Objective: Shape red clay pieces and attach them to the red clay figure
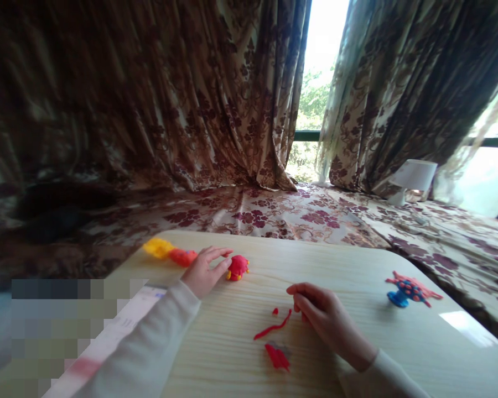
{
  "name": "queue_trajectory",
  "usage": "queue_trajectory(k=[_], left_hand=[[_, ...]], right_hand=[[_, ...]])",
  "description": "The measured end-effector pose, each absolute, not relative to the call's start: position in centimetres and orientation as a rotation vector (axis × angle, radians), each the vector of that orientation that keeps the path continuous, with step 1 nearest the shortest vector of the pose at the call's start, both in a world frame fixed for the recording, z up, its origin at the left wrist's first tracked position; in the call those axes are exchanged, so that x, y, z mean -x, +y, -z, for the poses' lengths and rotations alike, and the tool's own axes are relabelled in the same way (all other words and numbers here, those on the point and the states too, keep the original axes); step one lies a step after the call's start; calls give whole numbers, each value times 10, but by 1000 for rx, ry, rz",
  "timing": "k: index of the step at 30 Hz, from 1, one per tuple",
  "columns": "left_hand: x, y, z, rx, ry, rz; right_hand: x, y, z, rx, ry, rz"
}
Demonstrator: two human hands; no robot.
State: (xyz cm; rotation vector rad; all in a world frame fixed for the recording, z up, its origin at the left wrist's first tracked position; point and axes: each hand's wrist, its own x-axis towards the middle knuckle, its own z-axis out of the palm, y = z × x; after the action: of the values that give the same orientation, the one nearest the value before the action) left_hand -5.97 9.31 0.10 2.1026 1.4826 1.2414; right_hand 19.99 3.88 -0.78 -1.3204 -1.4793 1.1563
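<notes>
My left hand rests on the pale wooden table, fingers stretched toward a small red clay figure and touching its side. My right hand lies on the table with fingers curled down, fingertips beside a thin red clay strip. A tiny red crumb and a flat red clay piece lie close by. Whether the right fingers pinch anything is hidden.
Yellow and orange clay lumps sit behind my left hand. A blue-and-red clay figure stands at the right. A white box lies at the left edge. Patterned cloth, curtains and a white lamp lie beyond.
</notes>
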Motion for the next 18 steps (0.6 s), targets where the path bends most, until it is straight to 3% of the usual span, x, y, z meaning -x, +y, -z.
queue_trajectory(k=[18], left_hand=[[37,90,-9,-1840,1400,-1374]], right_hand=[[-203,40,17,1281,-1602,-985]])
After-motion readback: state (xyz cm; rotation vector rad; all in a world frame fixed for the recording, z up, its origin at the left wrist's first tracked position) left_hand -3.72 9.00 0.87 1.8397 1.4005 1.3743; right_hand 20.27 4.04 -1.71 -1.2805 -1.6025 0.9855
